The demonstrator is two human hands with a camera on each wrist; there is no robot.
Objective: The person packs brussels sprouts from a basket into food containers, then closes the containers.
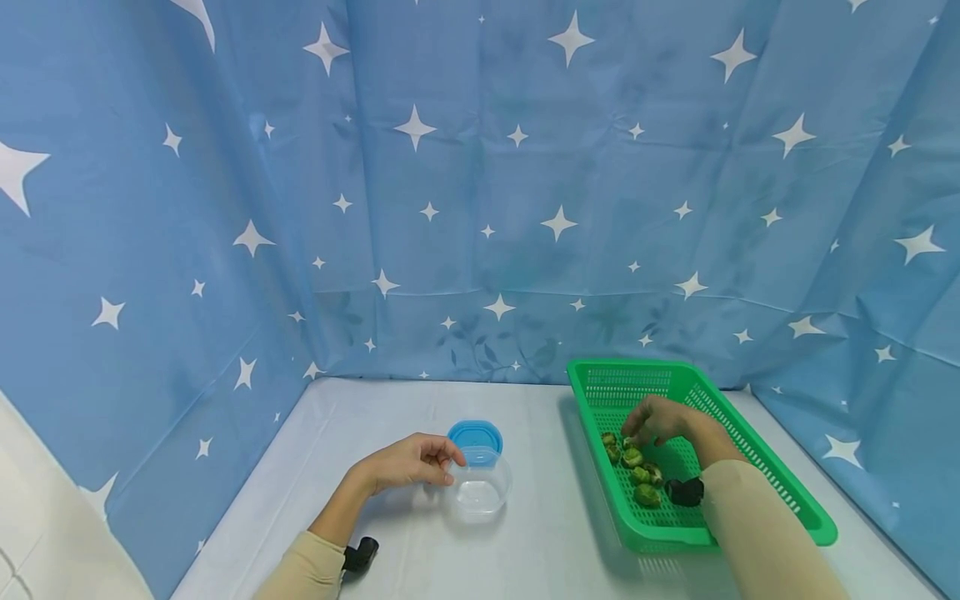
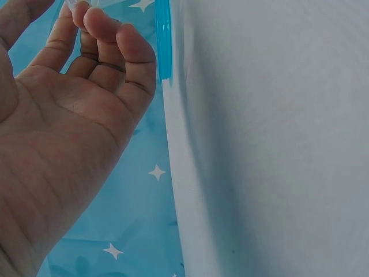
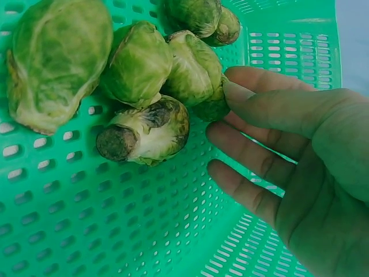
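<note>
On the white table, a clear round plastic tub (image 1: 478, 497) stands with its rim pinched by my left hand (image 1: 408, 462). In the left wrist view, the fingers of that hand (image 2: 75, 115) curl toward the tub, of which only a sliver shows at the top edge. Inside a green perforated basket (image 1: 652, 533), my right hand (image 1: 667, 419) reaches down among several Brussels sprouts (image 1: 647, 496). Seen from the right wrist, the thumb and forefinger of my right hand (image 3: 305, 144) pinch a small sprout (image 3: 212, 107), partly hidden by neighbouring sprouts; the other fingers extend loosely.
Just behind the tub lies a round blue lid (image 1: 476, 433). A blue curtain with white stars (image 1: 480, 183) hangs along the back and sides of the table (image 1: 540, 550). The basket's raised walls surround the sprouts at the table's right side.
</note>
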